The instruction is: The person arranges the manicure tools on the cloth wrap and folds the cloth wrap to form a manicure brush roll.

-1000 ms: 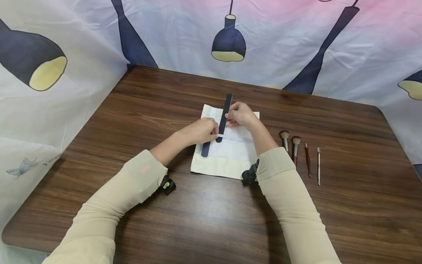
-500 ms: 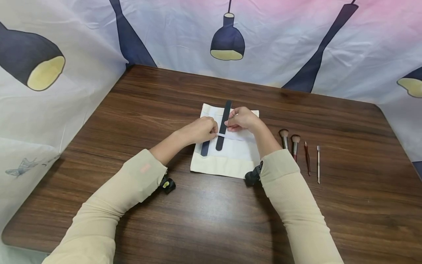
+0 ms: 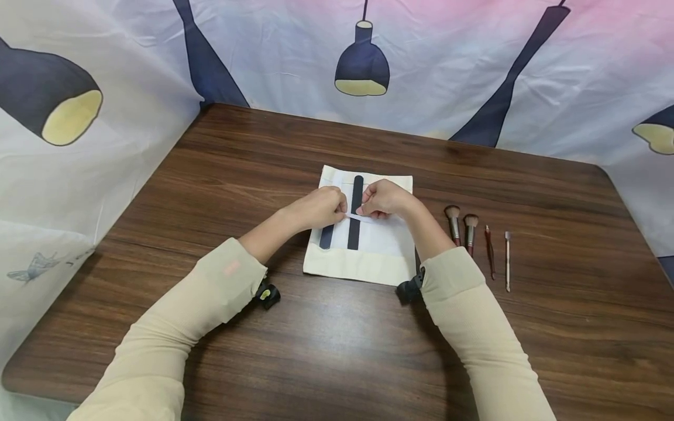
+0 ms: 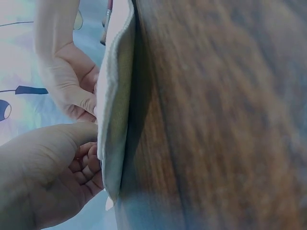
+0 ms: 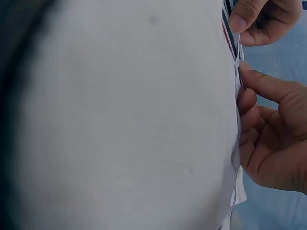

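Observation:
A cream fabric roll (image 3: 358, 266) lies flat, with a white inner panel and a lower pocket. A black nail file (image 3: 358, 188) runs lengthwise down its panel, under a thin white strap (image 3: 363, 218), its lower end at the pocket edge. My left hand (image 3: 320, 207) pinches the strap just left of this file. Thumb and fingers of my right hand (image 3: 387, 197) pinch the file's right edge just above the strap. A second dark nail file (image 3: 326, 237) lies left of it, partly hidden by my left hand. The right wrist view shows both hands (image 5: 283, 143) close together over the panel.
Right of the roll, on the brown wooden table (image 3: 337, 351), lie two makeup brushes (image 3: 453, 219) (image 3: 470, 225), a dark red slim tool (image 3: 490, 251) and a pale thin stick tool (image 3: 508, 260). Printed cloth (image 3: 295, 64) hangs behind the table.
My right hand has slid the nail file down under the strap towards the pocket, and the hand has come nearer the strap. The left hand has stayed in place on the strap.

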The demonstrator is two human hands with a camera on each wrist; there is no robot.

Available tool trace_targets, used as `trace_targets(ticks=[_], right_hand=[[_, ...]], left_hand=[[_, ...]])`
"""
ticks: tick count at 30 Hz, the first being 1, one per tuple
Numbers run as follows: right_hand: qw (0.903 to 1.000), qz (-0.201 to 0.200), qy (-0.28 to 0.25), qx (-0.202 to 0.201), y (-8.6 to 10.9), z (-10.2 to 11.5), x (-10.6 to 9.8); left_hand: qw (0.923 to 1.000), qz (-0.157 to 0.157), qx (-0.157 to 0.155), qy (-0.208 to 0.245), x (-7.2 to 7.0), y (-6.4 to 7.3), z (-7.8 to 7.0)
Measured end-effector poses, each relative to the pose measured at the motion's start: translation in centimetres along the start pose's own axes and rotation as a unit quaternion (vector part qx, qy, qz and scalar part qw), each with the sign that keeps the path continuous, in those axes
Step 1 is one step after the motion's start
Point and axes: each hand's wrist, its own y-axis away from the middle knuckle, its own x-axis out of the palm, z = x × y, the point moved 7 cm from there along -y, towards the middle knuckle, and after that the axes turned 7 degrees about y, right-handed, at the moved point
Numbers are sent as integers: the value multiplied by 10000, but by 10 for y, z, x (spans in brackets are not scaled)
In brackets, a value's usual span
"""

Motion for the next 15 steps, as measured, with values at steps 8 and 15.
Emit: trace_targets(ticks=[8, 15], right_hand=[[9985, -62, 511, 174, 3, 5, 2], [9952, 98, 946, 238, 11, 10, 1]], left_hand=[[10000, 37, -78, -9, 0, 2, -1], [9998, 143, -110, -84, 2, 2, -1]])
